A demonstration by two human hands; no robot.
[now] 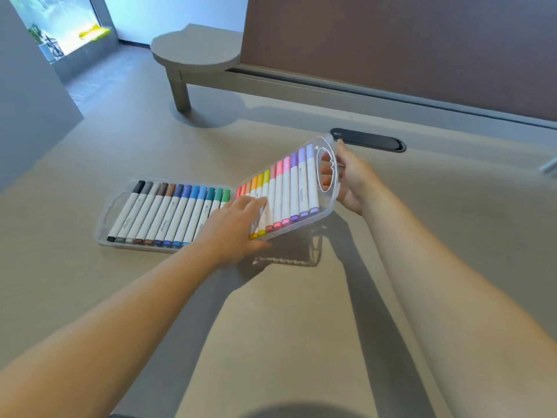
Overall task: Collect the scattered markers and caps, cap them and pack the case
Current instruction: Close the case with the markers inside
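Observation:
A clear plastic marker case (pixel 104 218) lies open on the beige table. Its left half rests flat and holds several capped markers (pixel 168 212) in black, grey, brown, blue and green. The right half (pixel 327 200) is tilted up off the table and holds several capped markers (pixel 289 191) from red through yellow to purple. My right hand (pixel 351 179) grips that raised half at its oval handle, fingers showing through the hole. My left hand (pixel 238 224) lies with straight fingers on the markers near the hinge, covering a few of them.
A black oval cable cover (pixel 369 140) sits in the table just behind the raised half. A round grey stand (pixel 196 52) on a leg and a brown partition (pixel 391 46) are at the back. Bare tabletop (pixel 286 327) stretches toward me.

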